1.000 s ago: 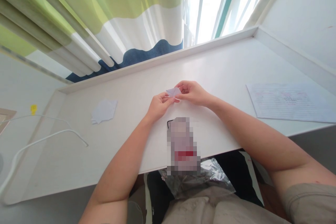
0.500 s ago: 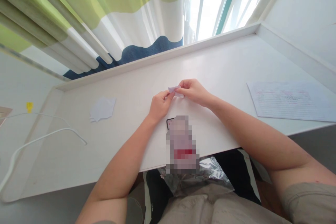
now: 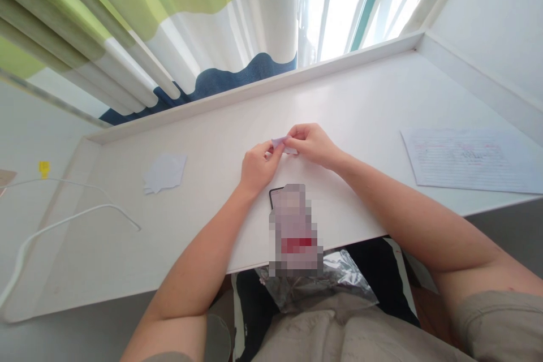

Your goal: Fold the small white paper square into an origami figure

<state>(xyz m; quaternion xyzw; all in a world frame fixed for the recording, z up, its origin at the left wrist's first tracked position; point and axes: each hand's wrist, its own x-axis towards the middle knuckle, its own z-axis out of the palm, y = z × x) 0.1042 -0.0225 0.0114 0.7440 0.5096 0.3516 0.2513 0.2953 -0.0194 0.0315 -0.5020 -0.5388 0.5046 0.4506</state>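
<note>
A small piece of white paper (image 3: 291, 150) is held between both hands over the middle of the white desk (image 3: 212, 136). My left hand (image 3: 259, 167) pinches its left side, thumb and fingers pressed together. On its right side my right hand (image 3: 311, 144) grips it between thumb and fingertips. The two hands are almost touching, and the fingers cover part of the paper. Below them lies a phone (image 3: 292, 226), its screen blurred out by large pixels.
Several white paper pieces (image 3: 165, 173) lie at the left, near a white cable (image 3: 80, 216) with a yellow tag (image 3: 44, 169). Lined sheets (image 3: 470, 161) rest at the right. A clear plastic bag (image 3: 339, 280) is on my lap. Curtains (image 3: 190, 28) hang behind the desk's raised edge.
The whole view has shifted slightly. My left thumb has moved a little up along the paper, and my right hand stays in nearly the same grip.
</note>
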